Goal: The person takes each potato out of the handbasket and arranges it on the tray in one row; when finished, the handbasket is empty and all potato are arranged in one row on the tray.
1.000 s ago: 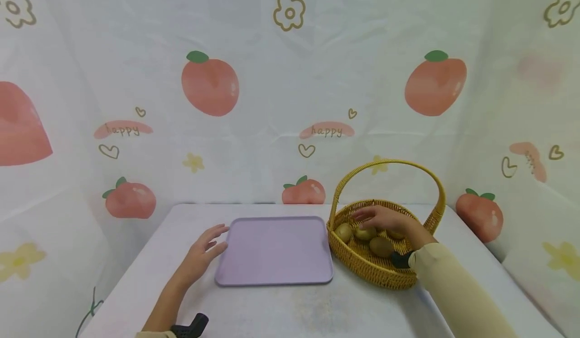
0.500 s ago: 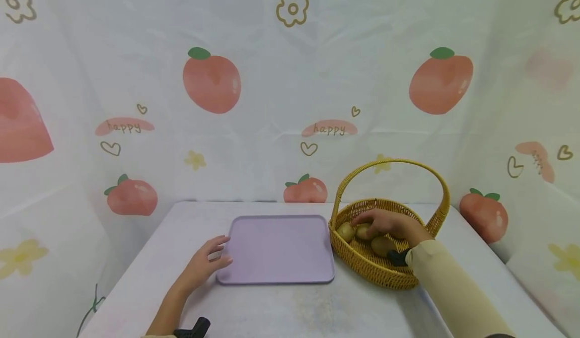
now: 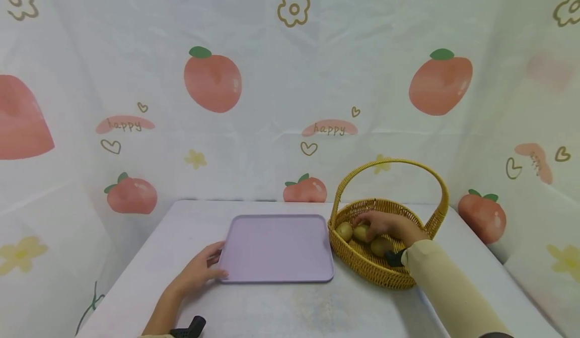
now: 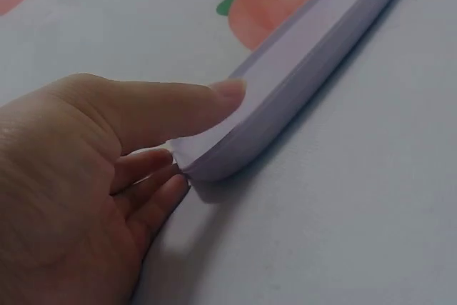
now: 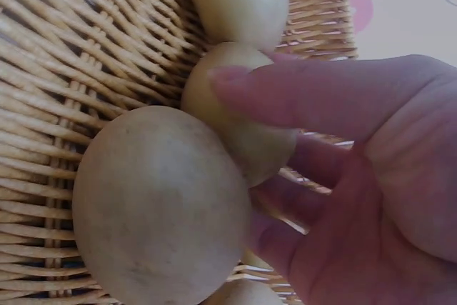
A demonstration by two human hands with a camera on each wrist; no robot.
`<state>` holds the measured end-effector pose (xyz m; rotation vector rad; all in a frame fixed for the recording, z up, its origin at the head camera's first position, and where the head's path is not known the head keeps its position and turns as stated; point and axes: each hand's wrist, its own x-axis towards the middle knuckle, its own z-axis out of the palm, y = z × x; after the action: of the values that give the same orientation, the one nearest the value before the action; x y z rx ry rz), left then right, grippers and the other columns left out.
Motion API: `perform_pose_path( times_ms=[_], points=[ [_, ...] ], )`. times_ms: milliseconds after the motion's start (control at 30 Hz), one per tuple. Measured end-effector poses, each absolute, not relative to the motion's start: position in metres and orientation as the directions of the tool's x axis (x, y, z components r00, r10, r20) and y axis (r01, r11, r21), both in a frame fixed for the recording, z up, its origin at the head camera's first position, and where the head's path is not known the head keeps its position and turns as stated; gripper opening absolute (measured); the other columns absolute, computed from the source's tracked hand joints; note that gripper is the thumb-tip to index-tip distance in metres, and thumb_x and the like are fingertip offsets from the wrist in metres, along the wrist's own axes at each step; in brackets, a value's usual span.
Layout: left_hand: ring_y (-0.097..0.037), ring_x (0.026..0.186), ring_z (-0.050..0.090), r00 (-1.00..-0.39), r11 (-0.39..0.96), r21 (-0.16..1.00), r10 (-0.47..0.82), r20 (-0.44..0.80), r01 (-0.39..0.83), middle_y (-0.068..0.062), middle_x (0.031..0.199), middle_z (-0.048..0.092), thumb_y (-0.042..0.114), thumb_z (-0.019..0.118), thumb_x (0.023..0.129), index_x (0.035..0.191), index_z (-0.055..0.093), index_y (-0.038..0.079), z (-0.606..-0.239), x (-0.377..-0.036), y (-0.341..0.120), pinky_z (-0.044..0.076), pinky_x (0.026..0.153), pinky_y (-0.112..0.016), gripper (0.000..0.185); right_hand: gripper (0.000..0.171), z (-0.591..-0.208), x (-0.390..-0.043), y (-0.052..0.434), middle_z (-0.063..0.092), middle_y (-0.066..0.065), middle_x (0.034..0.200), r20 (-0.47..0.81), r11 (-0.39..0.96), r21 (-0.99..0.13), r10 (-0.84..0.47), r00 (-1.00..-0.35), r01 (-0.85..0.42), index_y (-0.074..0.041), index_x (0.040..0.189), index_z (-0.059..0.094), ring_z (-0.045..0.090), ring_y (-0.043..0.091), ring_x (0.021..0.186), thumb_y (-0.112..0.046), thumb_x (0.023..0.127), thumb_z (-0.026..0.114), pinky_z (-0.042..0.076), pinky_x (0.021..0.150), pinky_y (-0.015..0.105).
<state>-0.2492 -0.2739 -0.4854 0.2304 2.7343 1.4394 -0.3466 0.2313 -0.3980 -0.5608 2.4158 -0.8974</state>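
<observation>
— Potato: the small yellow-brown potato (image 3: 362, 232) lies in the round woven yellow basket (image 3: 362, 265), right hand (image 3: 390, 225) curled round it.
— Smooth skin; it might slip. Left hand (image 3: 199, 270) pinches the flat lilac plastic tray's (image 3: 278, 247) corner.

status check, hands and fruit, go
Left hand pinching tray corner. Right hand in basket, fingers curled round middle fruit. Nothing in the way.

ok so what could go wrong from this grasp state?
1. The right hand pinches the middle kiwi, which touches the kiwis on both sides; lifting it may roll the near kiwi.
2. The basket handle arches over the hand and could catch it on a straight lift.
3. The left hand grips only the tray corner, so the tray may pivot.
</observation>
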Motion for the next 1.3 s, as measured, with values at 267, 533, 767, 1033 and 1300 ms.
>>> perform_pose_path(
  times_ms=[267, 533, 767, 1033, 1300],
  points=[
    [-0.044, 0.128, 0.045, -0.988, 0.598, 0.795, 0.151, 0.016, 0.104, -0.027, 0.142, 0.043, 0.02, 0.086, 0.072, 0.147, 0.036, -0.002, -0.486, -0.248, -0.276, 0.038, 0.107, -0.051, 0.092, 0.049, -0.398, -0.347, 0.23, 0.055, 0.01, 0.115, -0.301, 0.789, -0.546, -0.499, -0.813, -0.282, -0.008, 0.121, 0.063, 0.048, 0.024, 0.095, 0.006, 0.075, 0.07, 0.044, 0.079, 0.036],
    [-0.043, 0.129, 0.044, -0.987, 0.618, 0.779, 0.158, 0.013, 0.109, -0.025, 0.146, 0.04, 0.023, 0.085, 0.072, 0.146, 0.038, -0.001, -0.486, -0.248, -0.276, 0.037, 0.107, -0.051, 0.091, 0.054, -0.393, -0.34, 0.233, 0.055, 0.011, 0.107, -0.215, 0.712, -0.663, -0.476, -0.853, -0.231, -0.002, 0.124, 0.059, 0.049, 0.024, 0.088, 0.004, 0.072, 0.074, 0.046, 0.073, 0.035],
    [-0.045, 0.127, 0.045, -0.984, 0.618, 0.774, 0.175, 0.033, 0.136, -0.026, 0.147, 0.039, 0.023, 0.085, 0.072, 0.145, 0.04, -0.002, -0.485, -0.25, -0.277, 0.037, 0.106, -0.054, 0.089, 0.049, -0.379, -0.334, 0.243, 0.057, 0.015, 0.112, -0.089, 0.695, -0.641, -0.49, -0.867, -0.326, -0.002, 0.125, 0.056, 0.055, 0.025, 0.091, -0.015, 0.081, 0.075, 0.049, 0.071, 0.036],
    [-0.043, 0.124, 0.048, -0.984, 0.642, 0.754, 0.177, 0.033, 0.14, -0.025, 0.144, 0.043, 0.025, 0.086, 0.072, 0.143, 0.043, -0.002, -0.487, -0.25, -0.278, 0.039, 0.104, -0.056, 0.088, 0.049, -0.369, -0.315, 0.245, 0.053, 0.024, 0.119, 0.023, 0.536, -0.763, -0.535, -0.844, -0.36, 0.002, 0.13, 0.051, 0.06, 0.025, 0.088, -0.016, 0.087, 0.068, 0.058, 0.066, 0.045],
    [-0.039, 0.119, 0.052, -0.984, 0.652, 0.745, 0.178, 0.028, 0.139, -0.023, 0.139, 0.049, 0.025, 0.085, 0.072, 0.143, 0.044, -0.001, -0.487, -0.25, -0.279, 0.042, 0.101, -0.055, 0.086, 0.043, -0.363, -0.301, 0.239, 0.056, 0.017, 0.125, 0.126, 0.453, -0.753, -0.613, -0.78, -0.478, -0.002, 0.129, 0.059, 0.063, 0.02, 0.082, -0.017, 0.09, 0.069, 0.058, 0.07, 0.035]
  ],
)
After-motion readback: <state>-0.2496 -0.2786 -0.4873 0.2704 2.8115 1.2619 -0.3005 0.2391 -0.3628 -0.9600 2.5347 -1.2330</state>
